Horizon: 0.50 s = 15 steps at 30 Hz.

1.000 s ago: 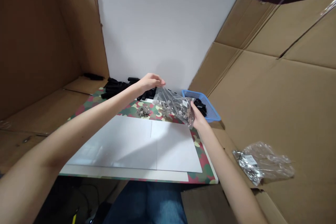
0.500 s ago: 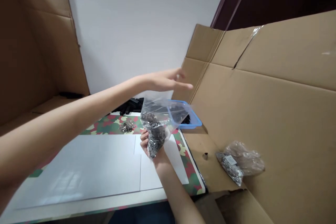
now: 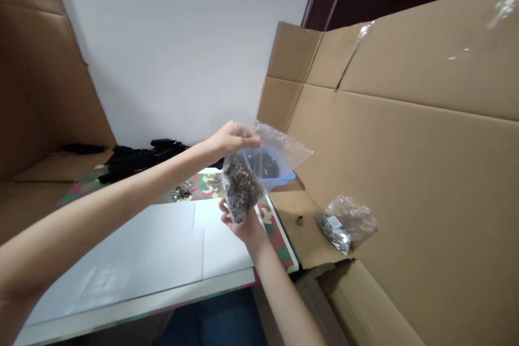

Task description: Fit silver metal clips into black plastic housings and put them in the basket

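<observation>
A clear plastic bag point(image 3: 242, 186) full of small dark metallic pieces hangs above the table's right part. My left hand point(image 3: 238, 138) pinches the bag's upper part, fingers closed on the plastic. From below, my right hand point(image 3: 239, 223) supports the filled bottom, its fingers curled around the back and partly hidden. Behind the bag, a blue plastic basket point(image 3: 288, 177) with dark items shows through the film. A small pile of metal pieces point(image 3: 182, 191) lies on the camouflage-pattern cover, left of the bag.
White sheets point(image 3: 162, 248) cover the table's front. Black parts point(image 3: 141, 159) are heaped at the back left. Another clear bag point(image 3: 338, 230) with metal pieces and a label lies right on cardboard, near a small dark piece point(image 3: 300, 220). Cardboard walls point(image 3: 405, 173) stand on both sides.
My left hand has come down from above the bag and closed on its upper part. The bag now hangs more upright. The view has shifted, showing more black parts at left.
</observation>
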Each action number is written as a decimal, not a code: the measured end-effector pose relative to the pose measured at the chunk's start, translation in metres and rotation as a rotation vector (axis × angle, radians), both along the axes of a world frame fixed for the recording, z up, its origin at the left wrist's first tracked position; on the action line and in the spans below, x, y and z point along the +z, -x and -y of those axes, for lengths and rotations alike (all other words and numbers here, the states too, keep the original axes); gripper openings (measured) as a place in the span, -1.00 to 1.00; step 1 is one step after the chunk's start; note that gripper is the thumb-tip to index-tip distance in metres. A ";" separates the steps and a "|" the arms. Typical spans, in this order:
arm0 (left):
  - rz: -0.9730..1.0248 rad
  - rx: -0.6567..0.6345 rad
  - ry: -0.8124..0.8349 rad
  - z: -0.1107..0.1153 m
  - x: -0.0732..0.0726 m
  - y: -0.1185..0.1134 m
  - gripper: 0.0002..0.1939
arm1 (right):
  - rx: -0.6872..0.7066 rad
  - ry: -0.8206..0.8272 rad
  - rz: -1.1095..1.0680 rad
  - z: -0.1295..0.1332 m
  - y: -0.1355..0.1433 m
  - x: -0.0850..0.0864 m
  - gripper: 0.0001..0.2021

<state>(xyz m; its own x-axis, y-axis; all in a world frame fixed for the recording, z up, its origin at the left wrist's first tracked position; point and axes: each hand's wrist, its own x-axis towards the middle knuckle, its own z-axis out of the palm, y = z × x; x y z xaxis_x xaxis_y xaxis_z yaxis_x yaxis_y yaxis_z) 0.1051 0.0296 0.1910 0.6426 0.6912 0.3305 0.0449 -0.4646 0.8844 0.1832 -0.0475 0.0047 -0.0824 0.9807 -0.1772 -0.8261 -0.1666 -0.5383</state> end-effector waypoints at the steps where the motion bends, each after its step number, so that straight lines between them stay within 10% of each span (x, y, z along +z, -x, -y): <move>1: 0.046 0.002 0.002 -0.001 0.008 -0.017 -0.87 | -0.067 0.019 0.021 0.011 -0.010 -0.001 -0.79; 8: 0.136 -0.067 -0.024 -0.003 0.029 -0.140 -0.84 | -0.422 0.142 0.329 0.120 -0.054 -0.021 -0.69; 15: -0.128 -0.109 -0.080 -0.005 -0.039 -0.241 -0.83 | -0.607 0.209 0.406 0.179 -0.062 -0.056 -0.62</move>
<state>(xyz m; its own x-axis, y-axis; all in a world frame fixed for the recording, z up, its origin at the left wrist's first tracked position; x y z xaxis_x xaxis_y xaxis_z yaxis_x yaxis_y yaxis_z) 0.3463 0.0348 0.1524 0.7527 0.5898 0.2925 0.1002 -0.5417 0.8346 0.2451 -0.2264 -0.0515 0.5720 0.7761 -0.2656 -0.5495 0.1221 -0.8265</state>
